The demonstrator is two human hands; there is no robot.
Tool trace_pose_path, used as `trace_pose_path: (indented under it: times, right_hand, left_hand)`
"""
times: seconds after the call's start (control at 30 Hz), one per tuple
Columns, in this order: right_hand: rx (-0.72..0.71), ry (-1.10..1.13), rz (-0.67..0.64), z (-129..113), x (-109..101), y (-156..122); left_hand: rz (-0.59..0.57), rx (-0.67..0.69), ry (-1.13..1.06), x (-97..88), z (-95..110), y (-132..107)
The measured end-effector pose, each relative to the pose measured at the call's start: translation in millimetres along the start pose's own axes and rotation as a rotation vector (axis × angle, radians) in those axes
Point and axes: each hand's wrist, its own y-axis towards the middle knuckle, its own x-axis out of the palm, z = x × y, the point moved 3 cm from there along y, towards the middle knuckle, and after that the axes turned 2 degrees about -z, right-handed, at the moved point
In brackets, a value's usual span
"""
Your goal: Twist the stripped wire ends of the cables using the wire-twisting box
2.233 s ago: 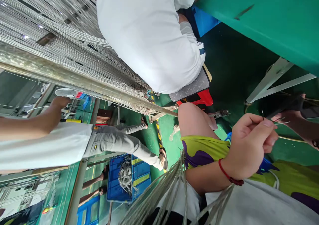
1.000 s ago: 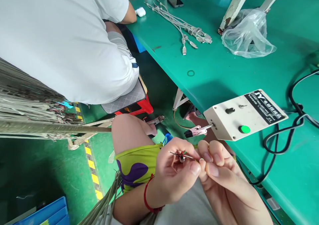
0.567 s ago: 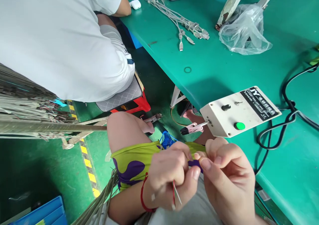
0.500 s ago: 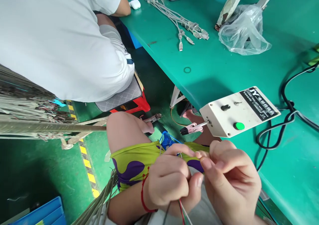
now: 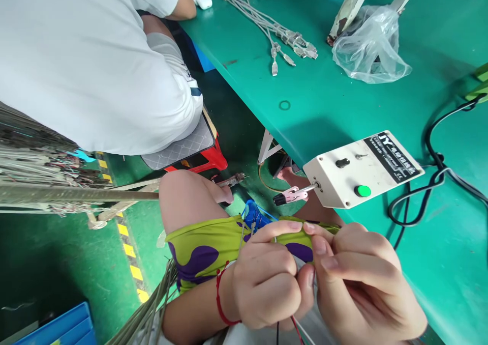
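my l hand curled closed on thin black, red + white plastic-coated wires, strands showing below fist. my r hand, fingertips pinched tight nr l index, can't tell what's in it. boxy off-white machine w/ round green button beyond, on green tabletop.

Just ahead of the fingers, the white box and its pink clip block the way, black cords looping to their right. Farther ahead, open tabletop reaches the USB cables and plastic bag; leftward, a knee stands in the way.
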Motion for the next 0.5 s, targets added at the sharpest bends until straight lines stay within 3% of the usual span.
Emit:
trace_pose_path:
  times: [0.2,0.5]
  right_hand:
    - [-0.003,-0.008,0.000,-1.8,3.2,2.7]
    - [-0.013,0.002,-0.033,2.4,1.4,2.0]
  left_hand:
    - [0.056,-0.073,0.002,1.7,0.0,-5.8]
    - [0.006,-0.034,-0.046,-0.1,-3.3,-0.7]
